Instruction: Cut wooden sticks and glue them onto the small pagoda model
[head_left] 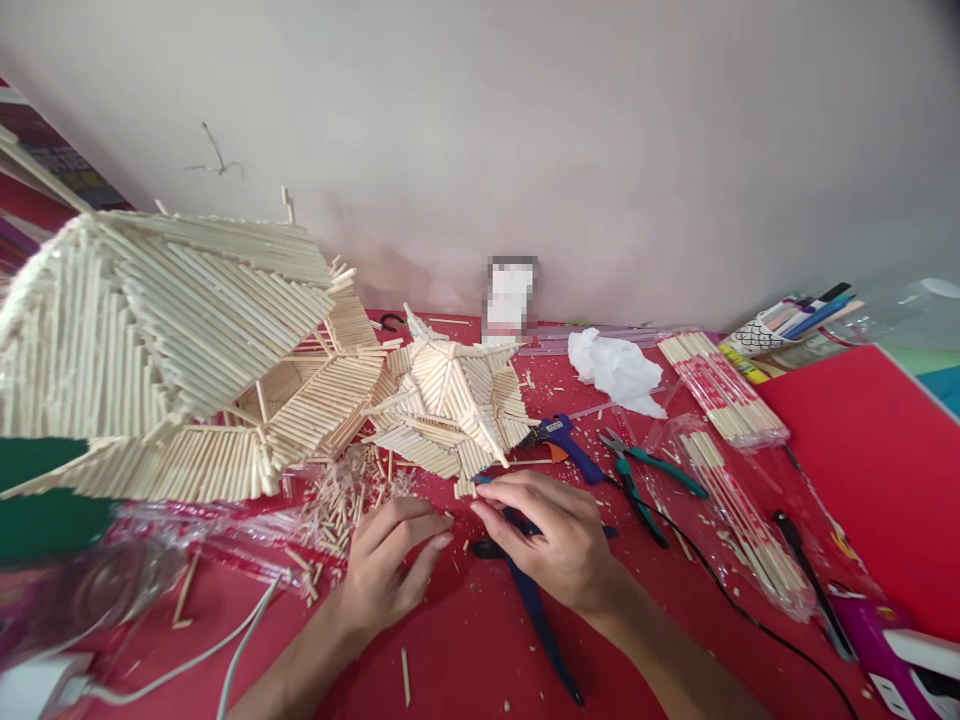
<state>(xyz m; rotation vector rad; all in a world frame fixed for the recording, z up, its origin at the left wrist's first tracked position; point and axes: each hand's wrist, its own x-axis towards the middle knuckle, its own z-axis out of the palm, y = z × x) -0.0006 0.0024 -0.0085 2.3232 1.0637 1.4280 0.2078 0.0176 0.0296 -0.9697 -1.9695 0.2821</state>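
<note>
My left hand [394, 560] rests on the red table [480, 640], its fingers curled and pinched together near the right hand's fingertips. My right hand [551, 535] is closed around blue-handled cutters [536, 610] whose handles trail toward me. Its fingertips meet just below a small star-shaped model of wooden sticks [450, 405]. What sits between the fingertips is too small to name. A heap of cut stick pieces [345, 500] lies left of the hands.
A large stick-built structure [172, 350] fills the left. A blue glue gun [562, 440], green-handled pliers [645, 480], packs of sticks [724, 390], white tissue [615, 365], a black cable [720, 590] and a white cable [225, 650] lie around.
</note>
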